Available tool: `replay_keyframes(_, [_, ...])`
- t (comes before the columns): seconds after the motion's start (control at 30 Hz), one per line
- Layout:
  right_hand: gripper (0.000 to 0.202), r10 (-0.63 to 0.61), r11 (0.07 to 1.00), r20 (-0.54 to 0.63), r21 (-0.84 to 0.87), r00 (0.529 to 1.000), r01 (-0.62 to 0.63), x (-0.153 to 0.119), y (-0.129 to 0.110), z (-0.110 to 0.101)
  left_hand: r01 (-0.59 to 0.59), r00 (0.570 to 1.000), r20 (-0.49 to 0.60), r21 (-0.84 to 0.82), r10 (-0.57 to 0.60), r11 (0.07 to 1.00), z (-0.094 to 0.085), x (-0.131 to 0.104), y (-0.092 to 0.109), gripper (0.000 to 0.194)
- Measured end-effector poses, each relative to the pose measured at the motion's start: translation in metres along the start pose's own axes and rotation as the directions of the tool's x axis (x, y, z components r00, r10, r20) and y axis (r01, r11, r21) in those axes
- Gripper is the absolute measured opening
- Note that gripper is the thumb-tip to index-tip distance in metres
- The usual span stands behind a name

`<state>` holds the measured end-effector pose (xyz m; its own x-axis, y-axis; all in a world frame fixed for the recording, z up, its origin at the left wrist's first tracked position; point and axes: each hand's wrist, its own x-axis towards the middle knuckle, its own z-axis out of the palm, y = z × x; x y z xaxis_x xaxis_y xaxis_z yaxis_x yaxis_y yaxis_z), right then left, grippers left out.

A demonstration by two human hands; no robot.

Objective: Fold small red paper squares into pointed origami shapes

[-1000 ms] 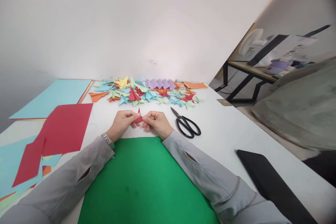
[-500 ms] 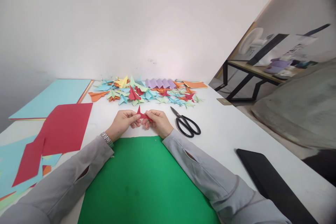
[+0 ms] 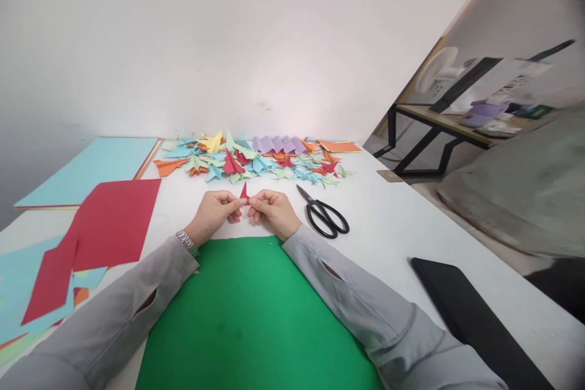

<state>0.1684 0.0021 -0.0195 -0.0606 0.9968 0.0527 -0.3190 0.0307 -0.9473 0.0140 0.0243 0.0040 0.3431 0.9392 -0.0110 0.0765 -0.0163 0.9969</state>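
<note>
A small piece of folded red paper (image 3: 244, 191) is pinched between my two hands, with one narrow point sticking up. My left hand (image 3: 217, 207) grips its left side between thumb and fingers. On the right side, my right hand (image 3: 273, 209) pinches it in the same way. My fingers hide most of the paper's lower part. Both hands are just above the far edge of a green sheet (image 3: 256, 304). Black-handled scissors (image 3: 322, 213) lie to the right of my right hand, blades pointing away.
Behind my hands lies a heap of folded paper shapes (image 3: 228, 161) in several colours, beside a pleated purple paper (image 3: 280, 145). Red sheets (image 3: 119, 219) and a light blue stack (image 3: 95, 170) are at left. A black flat object (image 3: 466, 304) lies at right.
My right hand has moved slightly left, closer to my left hand. Less of the red paper shows between the fingers, and its point stands a little differently.
</note>
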Motion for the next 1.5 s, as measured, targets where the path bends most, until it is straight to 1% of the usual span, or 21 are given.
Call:
replay_keyframes(0.13, [0.036, 0.0, 1.0, -0.02, 0.004, 1.0, 0.0, -0.0002, -0.0006, 0.0008, -0.056, 0.998, -0.033, 0.042, 0.058, 0.998, 0.0009, -0.0013, 0.0013, 0.039])
replay_keyframes(0.23, [0.035, 0.003, 1.0, -0.038, 0.017, 0.999, -0.002, -0.0001, -0.0005, 0.001, -0.083, 0.996, -0.031, 0.025, 0.084, 0.996, 0.0006, -0.0005, -0.0004, 0.04])
replay_keyframes(0.3, [0.034, 0.007, 0.999, -0.055, 0.037, 0.998, -0.005, 0.0002, -0.0005, 0.0008, -0.083, 0.996, -0.035, -0.013, 0.083, 0.996, 0.0004, 0.0005, -0.0018, 0.041])
replay_keyframes(0.4, [0.031, 0.02, 0.997, -0.085, 0.079, 0.996, -0.013, 0.0007, -0.0015, -0.0001, -0.084, 0.994, -0.075, -0.086, 0.077, 0.993, -0.0006, 0.0025, -0.0039, 0.043])
replay_keyframes(0.53, [0.029, 0.037, 0.99, -0.126, 0.14, 0.991, -0.019, 0.0011, -0.0043, -0.0012, -0.093, 0.989, -0.138, -0.243, 0.06, 0.966, -0.0037, 0.0058, -0.0066, 0.046])
replay_keyframes(0.63, [0.031, 0.046, 0.991, -0.1, 0.134, 0.994, -0.032, 0.0007, -0.0049, -0.0012, -0.099, 0.984, -0.174, -0.303, 0.047, 0.948, -0.0047, 0.0069, -0.0074, 0.039])
replay_keyframes(0.7, [0.033, 0.044, 0.996, -0.044, 0.078, 0.998, -0.041, -0.0001, -0.0038, -0.0009, -0.095, 0.987, -0.152, -0.256, 0.057, 0.962, -0.0038, 0.0061, -0.0069, 0.032])
replay_keyframes(0.8, [0.033, 0.035, 0.999, 0.025, -0.006, 0.999, -0.035, -0.0012, -0.0014, -0.0008, -0.072, 0.997, -0.022, -0.102, 0.07, 0.992, -0.0018, 0.0035, -0.0055, 0.031])
replay_keyframes(0.87, [0.033, 0.028, 1.0, 0.045, -0.011, 0.999, -0.028, -0.0014, -0.0004, -0.0012, -0.069, 0.997, 0.044, -0.032, 0.07, 0.997, -0.0012, 0.0023, -0.0049, 0.031])
replay_keyframes(0.9, [0.033, 0.028, 1.0, 0.051, 0.0, 0.998, -0.028, -0.0014, -0.0002, -0.0015, -0.074, 0.996, 0.053, -0.02, 0.075, 0.997, -0.0013, 0.0021, -0.005, 0.031])
replay_keyframes(1.03, [0.034, 0.027, 0.998, 0.049, 0.056, 0.998, -0.03, -0.0001, 0.0007, -0.0029, -0.109, 0.994, 0.01, -0.045, 0.109, 0.993, -0.0034, 0.0032, -0.0074, 0.03])
replay_keyframes(1.13, [0.032, 0.027, 0.998, 0.048, 0.058, 0.999, -0.03, 0.001, 0.0027, -0.0036, -0.093, 0.996, -0.001, -0.065, 0.093, 0.994, -0.0039, 0.0036, -0.0083, 0.03])
replay_keyframes(1.3, [0.031, 0.01, 1.0, 0.07, 0.014, 0.998, -0.011, 0.0006, 0.0045, -0.0038, -0.106, 0.994, 0.025, -0.007, 0.106, 0.994, -0.002, 0.0016, -0.0055, 0.028])
replay_keyframes(1.5, [0.03, -0.002, 1.0, 0.056, -0.005, 0.998, 0.002, -0.0013, 0.0029, -0.0021, -0.098, 0.995, 0.015, -0.032, 0.099, 0.995, -0.0027, 0.0024, -0.0061, 0.026])
